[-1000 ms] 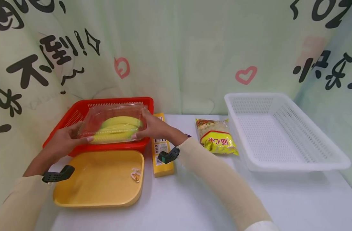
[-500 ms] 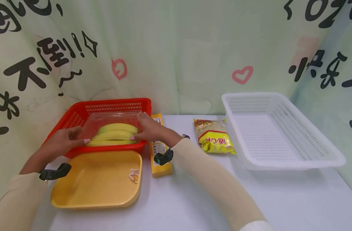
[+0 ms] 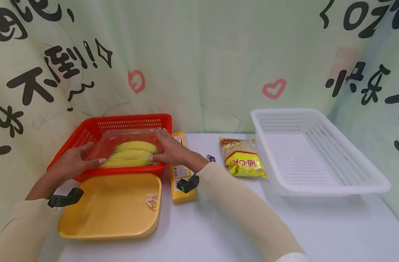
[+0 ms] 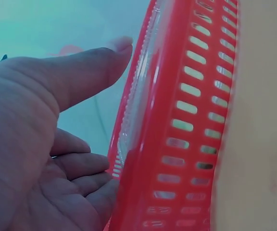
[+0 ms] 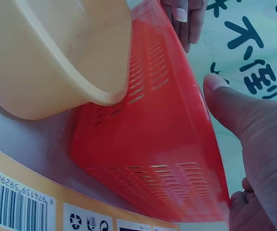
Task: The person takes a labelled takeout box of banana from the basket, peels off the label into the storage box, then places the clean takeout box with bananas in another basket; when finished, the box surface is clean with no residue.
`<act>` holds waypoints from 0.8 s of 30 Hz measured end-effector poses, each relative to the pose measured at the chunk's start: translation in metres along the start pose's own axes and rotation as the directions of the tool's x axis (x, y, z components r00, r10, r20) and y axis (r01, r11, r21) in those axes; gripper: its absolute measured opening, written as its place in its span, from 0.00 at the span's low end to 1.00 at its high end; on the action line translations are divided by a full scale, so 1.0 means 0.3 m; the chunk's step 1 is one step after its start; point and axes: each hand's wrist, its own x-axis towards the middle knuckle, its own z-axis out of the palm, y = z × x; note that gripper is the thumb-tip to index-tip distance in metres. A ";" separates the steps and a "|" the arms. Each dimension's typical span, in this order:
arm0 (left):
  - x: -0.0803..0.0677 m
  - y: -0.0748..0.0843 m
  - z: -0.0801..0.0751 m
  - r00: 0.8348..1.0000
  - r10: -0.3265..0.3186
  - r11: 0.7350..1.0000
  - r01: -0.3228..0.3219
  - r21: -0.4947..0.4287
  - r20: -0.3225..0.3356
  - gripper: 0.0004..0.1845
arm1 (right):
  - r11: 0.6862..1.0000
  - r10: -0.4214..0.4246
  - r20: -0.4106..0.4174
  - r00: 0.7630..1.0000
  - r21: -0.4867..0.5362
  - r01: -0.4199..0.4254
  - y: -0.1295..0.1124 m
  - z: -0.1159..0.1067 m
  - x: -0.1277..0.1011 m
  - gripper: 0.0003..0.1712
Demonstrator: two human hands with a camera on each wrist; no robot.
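Observation:
A clear lidded plastic box of bananas [image 3: 132,151] sits inside the red basket [image 3: 134,118] in the head view. At the box's left end is my left hand [image 3: 73,160], its thumb extended by the front corner and its fingers loosely spread. The left wrist view shows that hand [image 4: 56,139] with its palm hollow, beside the red rim. My right hand [image 3: 173,147] lies at the box's right end, thumb near the front corner, fingertips toward the back. In the right wrist view, the right thumb [image 5: 225,96] is straight above the rim; the box is hidden there.
A yellow tray [image 3: 109,233] stands in front of the basket. To the right lie a yellow carton [image 3: 183,196], a small dark wrapped item [image 3: 211,158] and a bag of food [image 3: 243,160]. A white basket [image 3: 320,191] stands at the far right, with curtains behind.
Both hands have lowered the banana box into the red basket. Since half a second ago the left fingers have loosened from its end. The head view has shifted slightly.

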 end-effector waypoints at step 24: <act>0.058 0.137 0.057 0.986 0.169 0.986 -0.169 0.014 0.017 0.50 | 0.983 0.137 -0.107 0.985 0.137 -0.122 0.116 -0.096 -0.126 0.59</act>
